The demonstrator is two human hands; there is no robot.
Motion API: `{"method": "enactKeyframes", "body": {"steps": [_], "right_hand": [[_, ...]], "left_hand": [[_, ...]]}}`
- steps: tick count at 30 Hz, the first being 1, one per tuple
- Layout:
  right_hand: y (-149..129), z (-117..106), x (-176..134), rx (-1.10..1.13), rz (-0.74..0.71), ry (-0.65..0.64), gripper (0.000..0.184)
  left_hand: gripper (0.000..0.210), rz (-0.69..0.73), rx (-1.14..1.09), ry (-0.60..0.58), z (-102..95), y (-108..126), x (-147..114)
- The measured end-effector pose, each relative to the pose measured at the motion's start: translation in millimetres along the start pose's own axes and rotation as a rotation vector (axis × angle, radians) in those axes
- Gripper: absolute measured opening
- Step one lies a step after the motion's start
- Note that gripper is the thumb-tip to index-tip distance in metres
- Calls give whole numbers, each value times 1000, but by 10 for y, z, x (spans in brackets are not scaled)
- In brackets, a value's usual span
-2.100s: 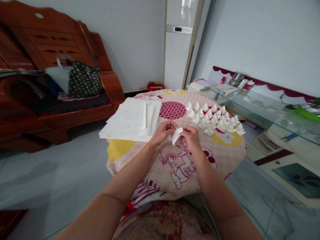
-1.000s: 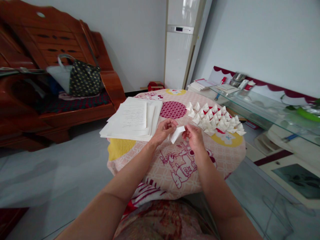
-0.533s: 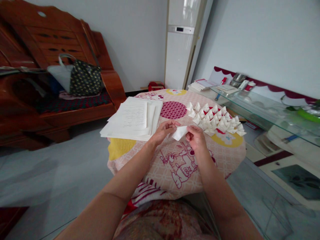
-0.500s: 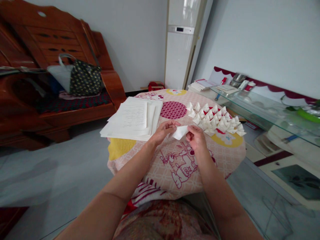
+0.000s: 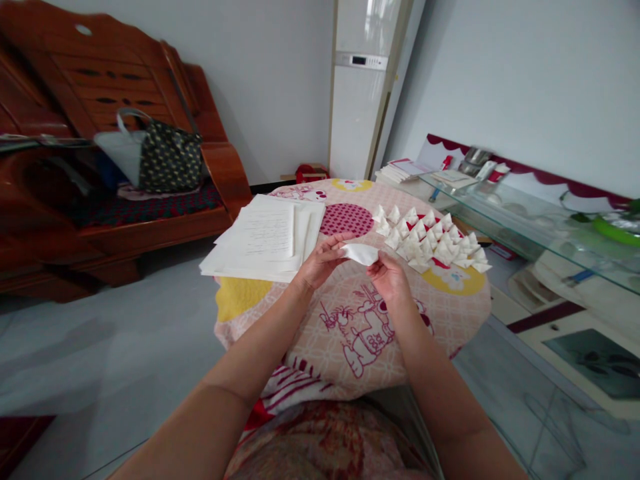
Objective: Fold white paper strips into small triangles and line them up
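Between my two hands, a little above the table, is a small piece of folded white paper point(image 5: 361, 253). My left hand point(image 5: 324, 260) pinches its left end, and my right hand point(image 5: 388, 272) grips the right end between thumb and fingers. The paper looks narrow and slightly bowed; its finer creases are too small to make out. To the right of my right hand stand rows of several folded white paper boats point(image 5: 425, 240) with pointed peaks. Left of my left hand lies a stack of white paper sheets point(image 5: 260, 233), the upper one covered with writing.
A pink patterned cloth point(image 5: 310, 347) covers the round table. At the right is a glass-topped cabinet point(image 5: 530, 220) with cups and papers on it. A wooden sofa point(image 5: 125, 67) holding a dark patterned bag point(image 5: 170, 160) is at the left; a tall white air conditioner point(image 5: 357, 113) stands behind.
The paper has turned from a tilted, downward-hanging shape to a flatter, narrower one. My left hand has shifted slightly lower, its fingers changing position on the paper. Everything else stays put.
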State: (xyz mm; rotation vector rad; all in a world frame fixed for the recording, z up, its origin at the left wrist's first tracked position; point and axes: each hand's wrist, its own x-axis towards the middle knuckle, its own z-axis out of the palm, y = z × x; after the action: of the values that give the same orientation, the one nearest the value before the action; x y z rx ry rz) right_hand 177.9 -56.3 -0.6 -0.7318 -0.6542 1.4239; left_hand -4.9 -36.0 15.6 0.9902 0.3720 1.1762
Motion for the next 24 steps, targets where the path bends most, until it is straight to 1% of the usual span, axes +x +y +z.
{"method": "enactKeyframes", "body": {"steps": [4,7,9,11,12,13,15,17,19,21,24], "right_hand": [[5,-12,-30,-56,24,-89,21],[3,-7,-45,-147,33,-98,20],[0,-3,-41,-260,-25,-21,17],[-8,-2,-36,-396,-153,105,16],[-15,0,-38,-461,-226,152,17],[-23,4,-44,-517,-291,172,18],[-35,29,-71,-605,-368,121,24],[-35,78,-112,-676,-374,16,31],[-22,138,-149,-717,-350,-66,36],[-7,181,-169,-690,-308,-126,36],[-15,181,-166,-588,-203,-162,30]], "left_hand": [[46,39,9,51,-19,19,5],[47,85,59,98,-53,32,23],[46,124,108,134,-78,43,37],[42,184,175,181,-97,53,43],[40,216,218,199,-100,56,42],[39,242,269,207,-98,57,36],[35,275,390,189,-73,51,17],[33,287,530,135,-25,38,-8],[32,299,648,66,29,21,-28],[33,296,704,0,66,6,-40],[42,234,662,-53,60,-12,-41]]}}
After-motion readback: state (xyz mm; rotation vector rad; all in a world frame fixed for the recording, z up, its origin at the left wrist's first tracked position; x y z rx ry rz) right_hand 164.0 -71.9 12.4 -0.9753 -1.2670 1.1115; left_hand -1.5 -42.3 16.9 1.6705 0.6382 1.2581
